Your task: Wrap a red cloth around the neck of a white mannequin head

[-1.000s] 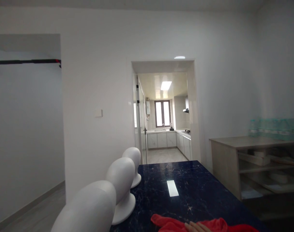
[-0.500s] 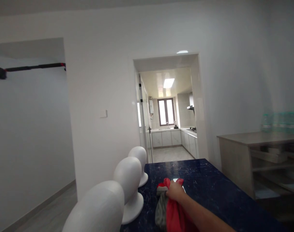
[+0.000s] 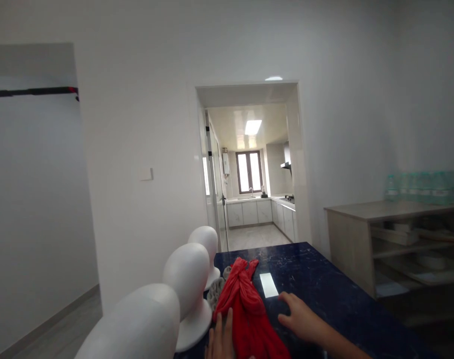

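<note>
**Red cloth stretched out on a dark table**

One red cloth (image 3: 246, 304) is laid on the dark blue marble table (image 3: 324, 289). It is soft, wrinkled and long. Its long way runs from the near edge toward the far edge, close to the left edge. A bit of grey fabric (image 3: 216, 290) is seen under its left side. The left hand (image 3: 221, 340) is laid flat against the cloth, fingers straight, nothing gripped. The right hand (image 3: 301, 319) is spread flat on the shiny table just beside the cloth. Three smooth, round white foam heads (image 3: 187, 284) are lined up along the left edge.
</note>
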Tool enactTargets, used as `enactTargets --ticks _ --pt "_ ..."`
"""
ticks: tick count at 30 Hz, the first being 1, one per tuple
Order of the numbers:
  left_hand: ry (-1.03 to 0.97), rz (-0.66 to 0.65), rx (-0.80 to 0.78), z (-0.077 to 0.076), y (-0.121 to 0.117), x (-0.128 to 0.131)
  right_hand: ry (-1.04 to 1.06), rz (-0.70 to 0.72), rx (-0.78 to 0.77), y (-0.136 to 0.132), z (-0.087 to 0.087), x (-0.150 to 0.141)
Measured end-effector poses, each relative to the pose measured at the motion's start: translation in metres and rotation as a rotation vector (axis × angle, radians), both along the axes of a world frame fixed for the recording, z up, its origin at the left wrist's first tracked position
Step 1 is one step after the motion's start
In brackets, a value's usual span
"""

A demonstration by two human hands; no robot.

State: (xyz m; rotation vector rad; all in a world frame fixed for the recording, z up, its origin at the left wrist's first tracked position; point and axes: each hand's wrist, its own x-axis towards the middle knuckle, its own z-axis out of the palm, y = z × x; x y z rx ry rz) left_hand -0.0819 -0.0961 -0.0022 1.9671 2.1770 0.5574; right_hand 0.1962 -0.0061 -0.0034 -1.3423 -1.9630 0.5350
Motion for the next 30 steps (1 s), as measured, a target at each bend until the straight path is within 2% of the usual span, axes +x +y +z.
enactTargets --ticks 3,7,9,12,16,20,25,28,30 --pt "0.024 0.009 -0.075 0.012 0.010 0.018 -0.018 -0.062 0.018 -0.012 -0.012 0.036" --pt "0.056 0.037 -0.110 0.024 0.029 0.063 -0.086 -0.238 0.150 -0.008 -0.008 0.062" --pt "0.134 0.056 -0.100 0.020 0.044 0.084 -0.143 -0.285 0.172 -0.006 -0.005 0.069" --pt "0.243 0.095 -0.031 0.006 0.076 0.097 -0.186 -0.261 0.153 -0.008 -0.005 0.070" --pt "0.266 0.055 0.028 -0.006 0.118 0.085 -0.164 -0.198 0.139 -0.016 -0.007 0.061" --pt "0.258 -0.007 0.050 -0.005 0.137 0.058 -0.158 -0.180 0.125 -0.019 -0.004 0.056" --pt "0.341 -0.003 0.091 -0.007 0.128 0.038 -0.162 -0.186 0.106 -0.017 -0.005 0.058" --pt "0.437 0.041 0.088 -0.012 0.112 0.041 -0.169 -0.183 0.106 -0.014 -0.008 0.058" --pt "0.428 0.037 0.096 -0.018 0.101 0.049 -0.169 -0.179 0.101 -0.014 -0.009 0.057"
